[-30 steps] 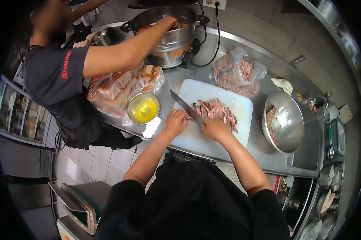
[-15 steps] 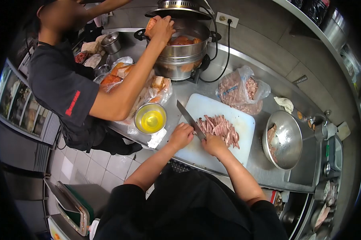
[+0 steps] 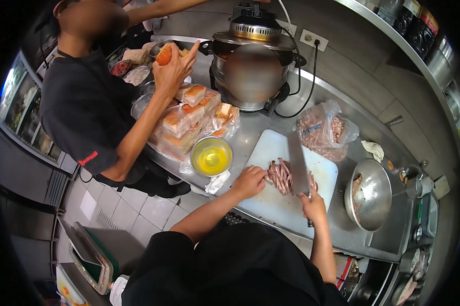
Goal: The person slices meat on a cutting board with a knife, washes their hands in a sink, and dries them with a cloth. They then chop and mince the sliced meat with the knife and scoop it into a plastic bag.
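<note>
My right hand (image 3: 314, 205) is closed around the handle of a large kitchen knife (image 3: 297, 160). The broad blade points away from me and passes over the right part of a pile of sliced meat strips (image 3: 279, 177), hiding some of them. At the pile's left edge, the curled fingers of my left hand (image 3: 250, 182) press on the strips. Both hands are over a white cutting board (image 3: 270, 145). Just left of the board stands a metal bowl of yellow liquid (image 3: 211, 156), with a crumpled white paper (image 3: 217, 182) beside it.
A co-worker (image 3: 87, 97) on the left holds an orange-brown piece of food near a steel pot (image 3: 219, 69) with its lid lowered. Wrapped food blocks (image 3: 181, 125), a bag of chopped meat (image 3: 324, 127) and a steel bowl (image 3: 377, 196) surround the board.
My right hand and knife moved right, across the pile. My left hand shifted to the strips' left edge. The co-worker's hand left the pot with the food piece, and the lid came down.
</note>
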A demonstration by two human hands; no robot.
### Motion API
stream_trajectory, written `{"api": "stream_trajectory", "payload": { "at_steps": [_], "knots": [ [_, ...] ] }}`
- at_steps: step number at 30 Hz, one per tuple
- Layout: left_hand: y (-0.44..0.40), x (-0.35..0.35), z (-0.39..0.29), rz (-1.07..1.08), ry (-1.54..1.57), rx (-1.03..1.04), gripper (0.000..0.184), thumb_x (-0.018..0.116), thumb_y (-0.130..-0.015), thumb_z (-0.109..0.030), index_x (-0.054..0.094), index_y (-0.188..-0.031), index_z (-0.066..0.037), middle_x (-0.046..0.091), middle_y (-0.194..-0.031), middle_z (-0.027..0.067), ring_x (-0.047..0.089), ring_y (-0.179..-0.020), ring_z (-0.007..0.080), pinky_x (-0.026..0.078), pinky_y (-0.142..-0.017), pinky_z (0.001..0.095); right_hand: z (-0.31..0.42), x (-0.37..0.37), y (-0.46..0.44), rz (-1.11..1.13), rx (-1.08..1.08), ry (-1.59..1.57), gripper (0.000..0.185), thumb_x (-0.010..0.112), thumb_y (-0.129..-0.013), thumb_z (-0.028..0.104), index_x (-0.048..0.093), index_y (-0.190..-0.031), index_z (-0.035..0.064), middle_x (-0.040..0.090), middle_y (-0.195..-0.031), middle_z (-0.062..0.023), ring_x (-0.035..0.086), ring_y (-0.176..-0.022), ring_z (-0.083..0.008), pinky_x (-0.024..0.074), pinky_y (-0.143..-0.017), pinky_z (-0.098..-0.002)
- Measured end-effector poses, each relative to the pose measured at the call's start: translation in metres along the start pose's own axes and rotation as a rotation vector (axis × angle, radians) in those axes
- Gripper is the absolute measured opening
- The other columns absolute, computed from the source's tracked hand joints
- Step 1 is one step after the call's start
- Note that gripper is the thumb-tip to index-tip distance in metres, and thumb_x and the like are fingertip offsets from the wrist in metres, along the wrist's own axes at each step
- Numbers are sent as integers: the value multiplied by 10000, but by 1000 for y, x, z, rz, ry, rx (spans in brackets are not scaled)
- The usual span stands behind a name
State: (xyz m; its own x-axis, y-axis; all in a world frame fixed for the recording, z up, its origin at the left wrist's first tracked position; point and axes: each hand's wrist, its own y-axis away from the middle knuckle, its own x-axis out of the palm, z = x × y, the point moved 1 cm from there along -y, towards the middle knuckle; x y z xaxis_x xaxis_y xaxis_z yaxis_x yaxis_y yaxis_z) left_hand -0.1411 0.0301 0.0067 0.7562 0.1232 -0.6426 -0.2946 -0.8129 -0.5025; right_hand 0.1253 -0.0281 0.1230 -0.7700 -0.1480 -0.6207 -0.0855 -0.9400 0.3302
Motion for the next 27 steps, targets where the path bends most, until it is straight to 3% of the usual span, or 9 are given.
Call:
{"api": "stream_trajectory", "payload": {
  "at_steps": [3, 5, 7, 9, 11, 12, 13, 20, 27],
  "knots": [
    [0, 1, 4, 5, 28, -31, 328, 669, -848, -159, 641, -1162, -67, 604, -1125, 129, 569, -1104, 330, 473, -961, 453, -27, -16, 10, -178, 66, 3, 236, 652, -981, 241, 646, -1101, 37, 570, -562, -51, 550, -414, -156, 431, -404, -337],
    [-2, 2, 5, 10, 38, -43, 362, 677, -870, -192, 634, -1207, -69, 595, -1195, 140, 558, -1155, 335, 463, -988, 457, -45, -29, 21, -209, 84, 2, 227, 648, -976, 233, 637, -1087, 36, 579, -568, -64, 562, -417, -168, 440, -408, -343],
    [-7, 2, 2, -49, -20, -99, 496, 676, -932, -325, 592, -1337, -53, 533, -1390, 190, 496, -1303, 375, 398, -1101, 493, -56, -41, 21, -244, 106, 1, 217, 644, -970, 225, 629, -1073, 34, 587, -574, -77, 574, -421, -180, 449, -412, -349],
    [-21, 10, 1, -37, -51, -136, 579, 660, -950, -392, 548, -1397, -41, 465, -1476, 219, 431, -1377, 392, 341, -1152, 512, -72, -47, 30, -319, 194, 154, 308, 666, -943, 236, 615, -1131, -3, 686, -713, -179, 691, -567, -327, 550, -555, -451],
    [-34, 29, 0, 6, -91, -200, 705, 633, -971, -485, 481, -1477, -19, 360, -1589, 262, 321, -1483, 417, 241, -1229, 533, -84, -51, 34, -351, 199, 256, 379, 660, -934, 249, 595, -1212, 0, 712, -837, -252, 714, -777, -440, 556, -712, -514],
    [-40, 40, 2, 44, -103, -220, 745, 622, -973, -511, 457, -1498, -9, 322, -1616, 276, 276, -1515, 423, 196, -1254, 535, -101, -50, 33, -374, 233, 290, 442, 658, -936, 278, 585, -1285, 17, 709, -961, -301, 682, -956, -487, 537, -821, -543],
    [-44, 50, 2, 48, -134, -211, 755, 621, -973, -515, 448, -1501, -4, 315, -1620, 279, 266, -1521, 422, 188, -1259, 532, -98, -50, 37, -379, 261, 302, 476, 656, -936, 284, 582, -1329, 26, 702, -1045, -319, 678, -1005, -483, 529, -852, -553],
    [-71, 72, -10, 15, -75, -254, 742, 600, -1001, -486, 420, -1503, 30, 337, -1605, 291, 293, -1511, 420, 192, -1261, 507, -81, -31, 32, -301, 275, 562, 462, 590, -959, 288, 562, -1360, 62, 731, -980, -286, 710, -935, -469, 548, -856, -560],
    [-96, 99, -29, 81, 128, -250, 742, 579, -1001, -510, 430, -1495, 23, 408, -1575, 242, 366, -1471, 398, 244, -1254, 477, -58, 17, 9, -228, 237, 530, 394, 552, -957, 207, 494, -1306, 35, 725, -925, -297, 714, -887, -477, 550, -824, -568]
  ]
}}
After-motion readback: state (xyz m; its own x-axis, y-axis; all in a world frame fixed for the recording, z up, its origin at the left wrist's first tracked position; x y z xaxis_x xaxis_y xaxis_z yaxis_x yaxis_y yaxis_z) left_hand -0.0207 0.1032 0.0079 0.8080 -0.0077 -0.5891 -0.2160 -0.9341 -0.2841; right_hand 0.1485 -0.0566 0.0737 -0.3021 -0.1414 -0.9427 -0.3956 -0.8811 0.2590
